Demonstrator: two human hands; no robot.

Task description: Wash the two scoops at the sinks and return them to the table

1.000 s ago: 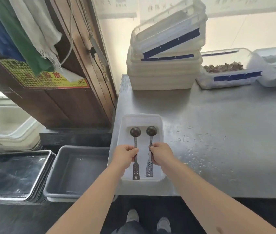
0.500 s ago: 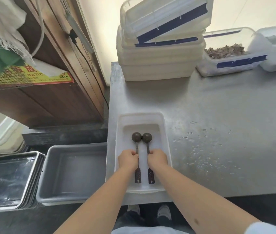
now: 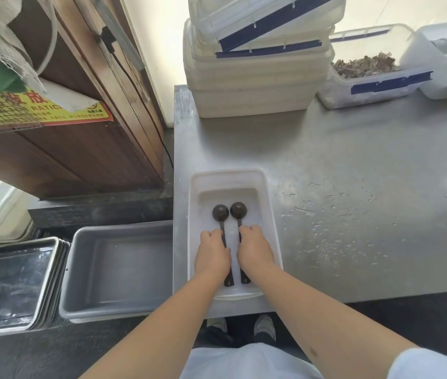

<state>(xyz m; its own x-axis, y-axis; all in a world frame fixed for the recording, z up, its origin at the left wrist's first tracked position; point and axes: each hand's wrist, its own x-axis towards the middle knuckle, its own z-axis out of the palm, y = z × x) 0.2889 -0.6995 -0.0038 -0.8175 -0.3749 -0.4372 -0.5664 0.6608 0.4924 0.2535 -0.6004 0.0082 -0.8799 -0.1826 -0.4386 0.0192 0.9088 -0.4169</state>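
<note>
Two dark scoops lie side by side in a shallow white tray (image 3: 268,214) at the near left corner of the steel table (image 3: 353,173). The left scoop (image 3: 220,213) has its round bowl pointing away from me, and my left hand (image 3: 212,254) is closed over its handle. The right scoop (image 3: 238,210) lies parallel to it, with my right hand (image 3: 255,251) closed over its handle. Both handle ends stick out below my hands. Both scoops appear to rest on the tray floor.
A stack of white lidded bins (image 3: 257,64) stands at the table's back left, a clear bin of dried bits (image 3: 367,69) beside it. Water drops (image 3: 334,220) dot the table. Left of the table sit a grey tub (image 3: 118,272), stacked metal trays (image 3: 11,285) and a wooden cabinet (image 3: 85,127).
Both hands slid forward along the handles toward the bowls and the scoops drew closer together. My view tilted further down over the tray.
</note>
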